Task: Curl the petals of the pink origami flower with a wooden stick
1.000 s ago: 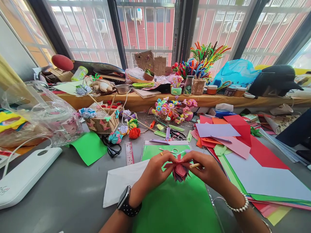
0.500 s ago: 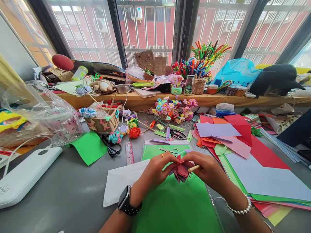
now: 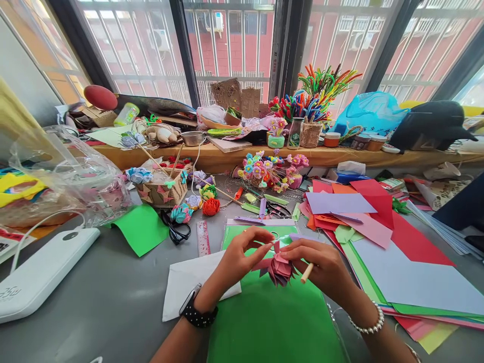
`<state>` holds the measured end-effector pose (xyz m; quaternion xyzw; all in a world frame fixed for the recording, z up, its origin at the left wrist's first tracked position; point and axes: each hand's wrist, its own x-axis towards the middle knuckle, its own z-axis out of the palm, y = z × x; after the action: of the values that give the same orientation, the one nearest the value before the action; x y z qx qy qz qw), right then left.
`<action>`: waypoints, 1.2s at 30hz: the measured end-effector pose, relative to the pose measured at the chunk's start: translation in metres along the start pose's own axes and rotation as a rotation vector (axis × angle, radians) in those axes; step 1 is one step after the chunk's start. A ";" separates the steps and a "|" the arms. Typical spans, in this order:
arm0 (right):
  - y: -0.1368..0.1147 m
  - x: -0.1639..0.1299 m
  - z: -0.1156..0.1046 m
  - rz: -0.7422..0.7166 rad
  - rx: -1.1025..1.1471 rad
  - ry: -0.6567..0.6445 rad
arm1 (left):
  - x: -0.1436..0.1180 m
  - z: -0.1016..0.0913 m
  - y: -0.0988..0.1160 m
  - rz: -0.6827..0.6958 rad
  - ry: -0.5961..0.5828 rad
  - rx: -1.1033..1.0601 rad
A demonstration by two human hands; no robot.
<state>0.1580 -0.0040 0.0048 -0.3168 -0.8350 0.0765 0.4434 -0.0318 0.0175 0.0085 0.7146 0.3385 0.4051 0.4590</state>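
My right hand is closed around a pink paper flower, whose layered, pointed petals face down and towards me. A light wooden stick pokes out between the same hand's fingers. My left hand is at the flower's left side, thumb and forefinger nearly together by an upright pink tab. From the flower a pink paper strip runs left to my left hand, where its end is hidden. Below both hands is a green sheet in a clear sleeve. Small scissors lie partly hidden behind my left fingers.
Coloured paper sheets are stacked at the right. A folded white paper, a ruler and a power bank lie to the left. Behind are paper roses, a cardboard basket and crocheted flowers.
My left fingers have moved slightly up and away from the flower's top, baring the tab and strip. My right hand has turned, and the wooden stick now slants more steeply.
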 end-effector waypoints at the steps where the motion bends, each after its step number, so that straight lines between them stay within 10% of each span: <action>1: -0.001 0.001 0.000 -0.011 0.012 0.001 | 0.001 0.001 0.000 -0.018 0.003 -0.047; 24: -0.014 0.003 -0.001 0.057 0.021 -0.018 | 0.002 0.006 0.002 -0.323 0.115 -0.424; 36: -0.014 0.001 -0.001 0.211 0.017 0.037 | -0.001 0.004 0.000 -0.279 -0.117 -0.409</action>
<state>0.1519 -0.0141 0.0117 -0.4008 -0.7879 0.1239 0.4508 -0.0287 0.0157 0.0071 0.5755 0.3175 0.3558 0.6644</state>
